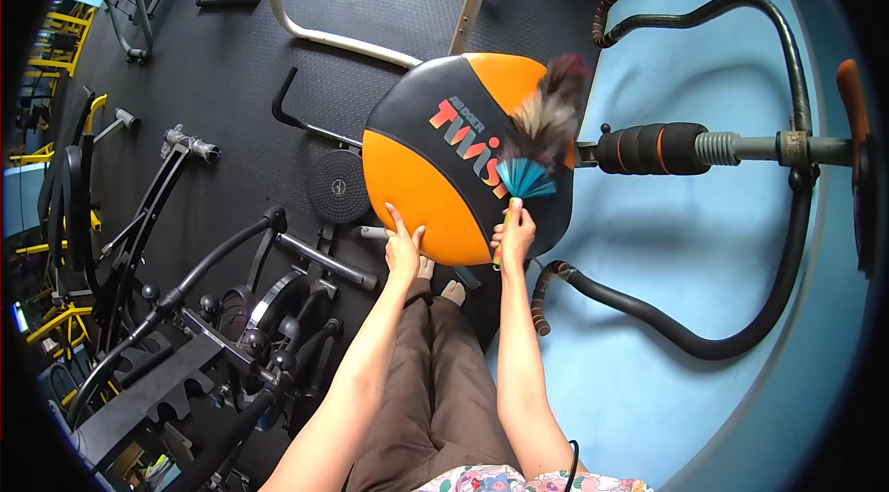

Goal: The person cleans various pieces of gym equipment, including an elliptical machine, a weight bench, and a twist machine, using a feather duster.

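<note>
A feather duster (pixel 544 122) with brown, cream and dark red feathers and a blue collar is in my right hand (pixel 515 231), its fingers wrapped round the yellow-green handle. The feathers lie over the right part of an orange and black padded seat (pixel 421 173) printed with "TWIST". My left hand (pixel 403 247) is at the seat's lower left edge, index finger stretched out on the orange padding and thumb apart, holding nothing.
Right of the seat, a foam-covered bar (pixel 653 149) joins curved black handlebars (pixel 741 344) beside the blue wall. A round black disc (pixel 338 186) sits left of the seat. Black exercise machines (pixel 269 307) stand lower left; a metal frame (pixel 361 48) is above.
</note>
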Tool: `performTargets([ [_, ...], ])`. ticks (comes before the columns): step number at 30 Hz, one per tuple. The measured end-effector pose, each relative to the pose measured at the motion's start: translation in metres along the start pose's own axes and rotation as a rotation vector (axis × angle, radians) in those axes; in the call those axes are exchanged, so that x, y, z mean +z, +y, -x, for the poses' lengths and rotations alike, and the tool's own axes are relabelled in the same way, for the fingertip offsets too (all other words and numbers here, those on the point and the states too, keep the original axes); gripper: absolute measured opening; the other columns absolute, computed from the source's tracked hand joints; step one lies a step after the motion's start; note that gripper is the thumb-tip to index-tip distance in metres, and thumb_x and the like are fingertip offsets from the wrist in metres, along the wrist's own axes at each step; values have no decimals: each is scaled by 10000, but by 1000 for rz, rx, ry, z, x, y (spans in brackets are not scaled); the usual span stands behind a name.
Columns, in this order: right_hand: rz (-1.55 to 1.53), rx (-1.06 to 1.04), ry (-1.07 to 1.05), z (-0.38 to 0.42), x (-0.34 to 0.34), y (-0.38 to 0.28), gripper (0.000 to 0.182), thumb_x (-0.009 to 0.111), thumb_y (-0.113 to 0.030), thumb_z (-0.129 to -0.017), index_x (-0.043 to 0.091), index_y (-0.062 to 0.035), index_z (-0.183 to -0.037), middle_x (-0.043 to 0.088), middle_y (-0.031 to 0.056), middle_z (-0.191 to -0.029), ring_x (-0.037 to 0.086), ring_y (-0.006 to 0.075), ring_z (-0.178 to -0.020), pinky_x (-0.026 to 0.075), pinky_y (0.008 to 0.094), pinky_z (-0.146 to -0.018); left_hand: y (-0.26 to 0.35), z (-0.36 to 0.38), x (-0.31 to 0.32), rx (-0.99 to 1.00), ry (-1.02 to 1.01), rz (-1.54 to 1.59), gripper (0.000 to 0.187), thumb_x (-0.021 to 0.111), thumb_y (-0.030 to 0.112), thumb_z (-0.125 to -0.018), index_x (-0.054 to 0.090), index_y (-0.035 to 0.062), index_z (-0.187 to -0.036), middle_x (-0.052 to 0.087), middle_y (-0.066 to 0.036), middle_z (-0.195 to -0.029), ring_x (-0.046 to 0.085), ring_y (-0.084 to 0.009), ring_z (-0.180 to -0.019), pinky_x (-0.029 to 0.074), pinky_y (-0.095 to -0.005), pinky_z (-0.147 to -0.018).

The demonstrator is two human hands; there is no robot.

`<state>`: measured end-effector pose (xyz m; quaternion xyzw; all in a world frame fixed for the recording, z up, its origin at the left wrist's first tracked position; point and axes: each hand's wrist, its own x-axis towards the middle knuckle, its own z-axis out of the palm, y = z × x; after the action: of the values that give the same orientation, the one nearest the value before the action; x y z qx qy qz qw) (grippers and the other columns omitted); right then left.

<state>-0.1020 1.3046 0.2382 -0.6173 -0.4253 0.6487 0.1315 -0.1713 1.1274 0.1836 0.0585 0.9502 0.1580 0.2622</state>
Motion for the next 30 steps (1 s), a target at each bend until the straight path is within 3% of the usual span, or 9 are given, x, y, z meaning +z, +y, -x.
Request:
performTargets([
  [3,251,-105,-126,15,23,9,334,478,-374,-922,547,-55,-849,528,69,-531,504,167,-392,397,295,-370,0,0,0,24,-1,-13,919,572,407,-841,-89,152,-1427,533,-339,-981,623,-402,-769,523,-435,-676],
  [5,664,-616,-144,29,39,16,341,501,-358,-904,587,-27,-895,619,189,-660,623,345,-591,482,398,-520,-1,-2,-2,39,4,-32,919,569,412,-841,-86,143,-1427,541,-332,-962,625,-398,-754,524,-435,-663],
  [6,740,-465,-226,36,37,18,362,513,-379,-888,617,-36,-939,617,243,-780,606,409,-811,488,427,-665,-2,-2,-2,27,-7,-42,925,568,421,-839,-87,134,-1426,546,-324,-949,627,-393,-744,526,-432,-654],
  [9,969,-440,-209,46,13,4,387,489,-446,-882,613,-92,-982,619,235,-730,615,405,-777,492,459,-630,-2,-1,-2,34,-15,-71,935,564,442,-834,-87,123,-1425,555,-307,-919,630,-383,-725,529,-423,-638],
  [12,660,-527,10,26,-31,13,357,496,-388,-903,611,-54,-953,632,203,-763,631,365,-764,464,434,-584,-2,-2,-3,64,9,-103,943,556,477,-827,-78,118,-1426,566,-281,-872,634,-362,-706,533,-404,-624],
  [16,443,-210,185,31,-51,22,355,481,-334,-928,575,4,-870,573,208,-624,527,364,-487,386,409,-446,-5,-3,0,98,35,-142,943,552,486,-826,-64,100,-1427,578,-261,-833,638,-345,-676,534,-388,-596],
  [19,667,-607,78,53,-39,41,302,492,-355,-914,562,-63,-878,591,196,-617,597,385,-578,429,437,-461,-5,-3,-3,119,17,-222,935,546,487,-830,-35,56,-1423,586,-235,-796,637,-327,-636,533,-376,-556],
  [25,1123,-643,58,63,-82,62,264,507,-398,-889,550,-138,-909,612,178,-648,608,383,-620,478,455,-504,-7,-4,-5,176,42,-310,925,527,511,-829,25,-2,-1412,599,-229,-787,639,-310,-614,534,-370,-541],
  [30,669,-470,348,55,-113,71,276,503,-299,-920,556,-34,-864,594,204,-664,600,385,-643,428,417,-496,-6,-4,-5,192,54,-290,939,522,532,-822,28,-11,-1408,600,-253,-822,641,-323,-638,537,-364,-554],
])
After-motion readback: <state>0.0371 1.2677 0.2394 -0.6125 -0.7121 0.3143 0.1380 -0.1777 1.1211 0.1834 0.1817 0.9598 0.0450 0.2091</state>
